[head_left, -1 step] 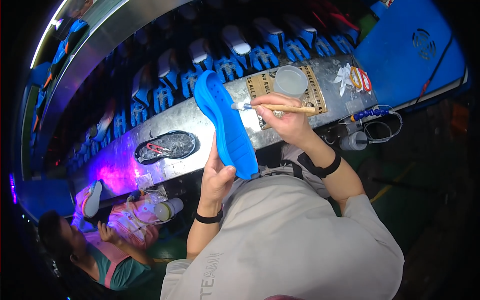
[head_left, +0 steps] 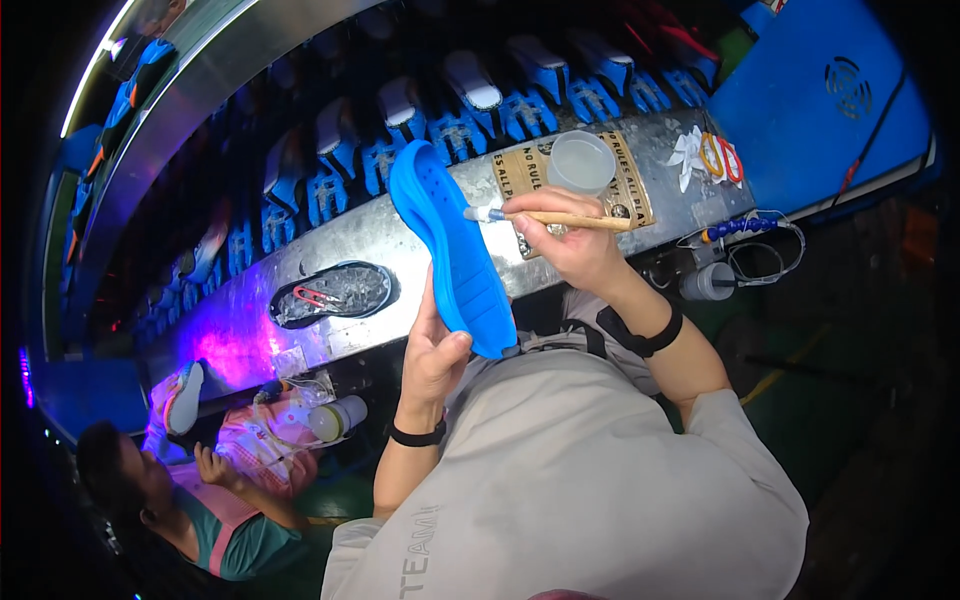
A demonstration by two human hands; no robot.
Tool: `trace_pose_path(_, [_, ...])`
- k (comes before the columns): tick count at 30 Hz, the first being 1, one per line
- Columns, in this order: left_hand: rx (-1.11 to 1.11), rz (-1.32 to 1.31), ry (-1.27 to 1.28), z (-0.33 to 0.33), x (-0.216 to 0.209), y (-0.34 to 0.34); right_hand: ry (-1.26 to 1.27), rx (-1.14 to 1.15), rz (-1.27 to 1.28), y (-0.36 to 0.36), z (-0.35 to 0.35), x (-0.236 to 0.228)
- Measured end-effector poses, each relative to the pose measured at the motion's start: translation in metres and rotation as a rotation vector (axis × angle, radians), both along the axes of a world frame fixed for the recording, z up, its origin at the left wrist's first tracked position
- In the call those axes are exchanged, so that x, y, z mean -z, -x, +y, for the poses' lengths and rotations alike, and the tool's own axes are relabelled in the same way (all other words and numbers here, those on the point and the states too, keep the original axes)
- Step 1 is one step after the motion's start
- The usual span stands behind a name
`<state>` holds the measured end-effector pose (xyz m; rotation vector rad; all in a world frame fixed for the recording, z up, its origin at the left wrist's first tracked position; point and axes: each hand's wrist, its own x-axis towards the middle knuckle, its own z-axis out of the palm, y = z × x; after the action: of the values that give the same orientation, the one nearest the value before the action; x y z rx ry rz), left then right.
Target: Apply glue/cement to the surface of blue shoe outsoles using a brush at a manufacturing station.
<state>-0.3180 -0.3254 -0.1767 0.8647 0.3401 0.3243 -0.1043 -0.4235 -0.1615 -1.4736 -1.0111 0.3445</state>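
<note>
A bright blue shoe sole (head_left: pixel 452 255) stands tilted in front of me, its hollow inner side turned toward the right. My left hand (head_left: pixel 437 350) grips it by the heel end, thumb on the near rim. Between the fingers and thumb of my right hand (head_left: pixel 577 240) is a brush (head_left: pixel 560 217) with a wooden handle. The pale bristle tip touches or nearly touches the sole's inner side near its right rim; which of the two I cannot tell. A clear plastic cup (head_left: pixel 582 162) of cloudy liquid sits just beyond my right hand.
On the metal bench (head_left: pixel 225 335) lies a dark sole-shaped tray (head_left: pixel 333 294) with red-handled tweezers or clips. Scissors (head_left: pixel 722 158) rest at the right beside white scraps. Blue shoe holders (head_left: pixel 455 135) line the far side. A co-worker (head_left: pixel 235 515) holding a shoe is at lower left.
</note>
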Motion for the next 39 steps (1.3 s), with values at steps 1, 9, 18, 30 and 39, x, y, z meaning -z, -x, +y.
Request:
trace_pose_path(1, [-0.009,0.009,-0.002,0.000,0.001,0.000,-0.014,0.009,-0.050,0.002,-0.002,0.002])
trace_pose_path(9, [-0.010,-0.011,-0.023,0.008,-0.003,0.000,0.011,-0.017,-0.052,0.021,-0.017,0.002])
trace_pose_path(18, [-0.081,-0.035,-0.108,0.016,-0.004,0.002,0.025,-0.099,-0.095,0.031,-0.037,-0.011])
trace_pose_path(30, [-0.070,-0.063,-0.150,0.026,-0.010,-0.002,-0.056,-0.055,0.097,0.027,-0.043,-0.026])
trace_pose_path(39, [0.282,-0.154,0.146,0.043,-0.048,-0.001,-0.196,0.256,0.378,0.011,-0.079,0.004])
